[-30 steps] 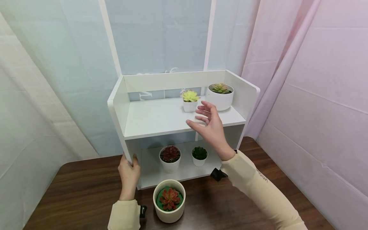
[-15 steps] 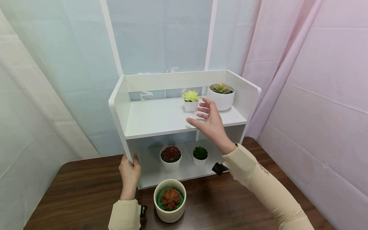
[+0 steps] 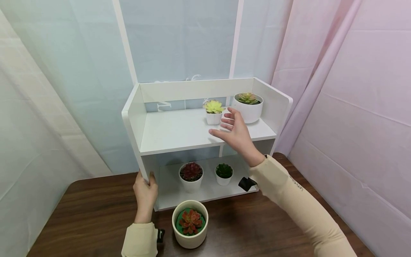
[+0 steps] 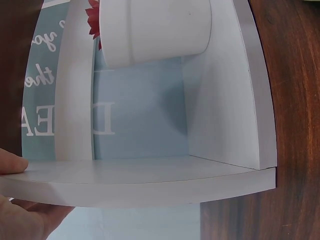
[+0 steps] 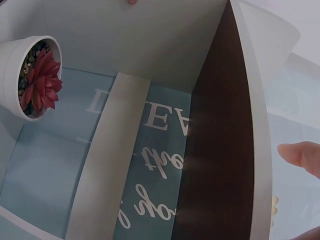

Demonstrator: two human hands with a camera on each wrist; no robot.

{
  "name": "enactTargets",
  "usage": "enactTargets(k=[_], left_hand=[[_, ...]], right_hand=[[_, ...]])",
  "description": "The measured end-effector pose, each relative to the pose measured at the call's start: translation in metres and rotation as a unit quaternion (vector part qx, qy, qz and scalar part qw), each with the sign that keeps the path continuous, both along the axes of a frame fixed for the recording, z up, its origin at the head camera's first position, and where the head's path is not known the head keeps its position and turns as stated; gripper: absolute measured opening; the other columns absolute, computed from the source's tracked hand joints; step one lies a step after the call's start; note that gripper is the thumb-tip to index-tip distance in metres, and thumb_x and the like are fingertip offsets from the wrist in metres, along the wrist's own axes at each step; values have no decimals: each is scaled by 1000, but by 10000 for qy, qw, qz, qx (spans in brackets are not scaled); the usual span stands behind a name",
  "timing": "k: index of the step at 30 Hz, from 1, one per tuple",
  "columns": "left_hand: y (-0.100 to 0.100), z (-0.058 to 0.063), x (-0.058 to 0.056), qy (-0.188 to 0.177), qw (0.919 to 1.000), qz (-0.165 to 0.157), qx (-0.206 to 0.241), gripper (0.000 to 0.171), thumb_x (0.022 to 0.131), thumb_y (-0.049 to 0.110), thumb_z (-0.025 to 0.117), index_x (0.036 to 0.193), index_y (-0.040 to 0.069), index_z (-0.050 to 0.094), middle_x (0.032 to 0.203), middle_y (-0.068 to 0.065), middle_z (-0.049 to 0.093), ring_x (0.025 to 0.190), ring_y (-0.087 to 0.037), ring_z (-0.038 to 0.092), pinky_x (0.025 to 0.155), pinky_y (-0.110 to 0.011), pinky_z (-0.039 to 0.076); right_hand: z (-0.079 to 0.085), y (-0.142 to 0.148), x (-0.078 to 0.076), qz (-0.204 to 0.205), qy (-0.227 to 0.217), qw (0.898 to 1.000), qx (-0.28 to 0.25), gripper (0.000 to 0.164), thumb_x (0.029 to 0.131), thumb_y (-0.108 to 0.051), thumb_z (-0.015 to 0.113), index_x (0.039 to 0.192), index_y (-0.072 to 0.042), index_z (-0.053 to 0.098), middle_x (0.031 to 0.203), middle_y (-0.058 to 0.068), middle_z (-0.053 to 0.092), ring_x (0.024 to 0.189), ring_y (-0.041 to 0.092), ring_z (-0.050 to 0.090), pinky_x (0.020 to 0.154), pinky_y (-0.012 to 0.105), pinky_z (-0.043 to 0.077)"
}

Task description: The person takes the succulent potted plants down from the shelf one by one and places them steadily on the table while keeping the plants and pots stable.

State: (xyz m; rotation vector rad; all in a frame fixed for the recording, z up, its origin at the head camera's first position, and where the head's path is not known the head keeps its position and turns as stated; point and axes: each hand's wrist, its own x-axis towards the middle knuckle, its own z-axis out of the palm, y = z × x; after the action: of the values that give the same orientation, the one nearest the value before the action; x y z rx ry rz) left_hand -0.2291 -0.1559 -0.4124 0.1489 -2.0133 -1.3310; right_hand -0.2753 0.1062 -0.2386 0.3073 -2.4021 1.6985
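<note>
My left hand [image 3: 146, 192] grips the left side panel of a white two-tier shelf [image 3: 167, 134]. In the left wrist view the thumb [image 4: 12, 162] lies on the panel's inner face and fingers are on its outer side. The right hand [image 3: 236, 134] hovers over the top tier's front edge, thumb and fingers spread apart, holding nothing. Just beyond it stands a yellow-green succulent in a small white pot [image 3: 213, 116]. Behind its fingers, at the tier's right end, is a larger round white pot [image 3: 248, 110] with a green succulent.
On the lower tier stand a dark red succulent in a white pot [image 3: 191, 184] and a small dark green one [image 3: 223, 175]. A cream pot [image 3: 190, 240] with a red-orange succulent stands on the brown table [image 3: 96, 214] before the shelf. Curtains [image 3: 179, 43] hang behind.
The right hand has risen slightly, still apart from the small pot. The left hand keeps its grip on the shelf, and the pots stay in their places.
</note>
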Motion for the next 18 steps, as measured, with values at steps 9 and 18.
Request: enactTargets(k=[9, 18], left_hand=[[-1, 0, 1, -24, 10000, 10, -8, 27, 92, -5, 50, 116, -15, 56, 111, -37, 61, 102, -52, 60, 78, -65, 48], [-2, -2, 2, -28, 10000, 32, -17, 26, 92, -4, 51, 115, -15, 56, 110, -36, 61, 101, -52, 60, 77, -65, 49]], right_hand=[[3, -1, -8, 0, -171, 9996, 205, 95, 79, -21, 79, 151, -9, 19, 147, 17, 36, 134, 30, 43, 108, 40, 38], [6, -5, -15, -19, -301, 9987, 417, 99, 79, -26, 79, 153, -10, 14, 150, 15, 32, 136, 31, 40, 109, 41, 38]])
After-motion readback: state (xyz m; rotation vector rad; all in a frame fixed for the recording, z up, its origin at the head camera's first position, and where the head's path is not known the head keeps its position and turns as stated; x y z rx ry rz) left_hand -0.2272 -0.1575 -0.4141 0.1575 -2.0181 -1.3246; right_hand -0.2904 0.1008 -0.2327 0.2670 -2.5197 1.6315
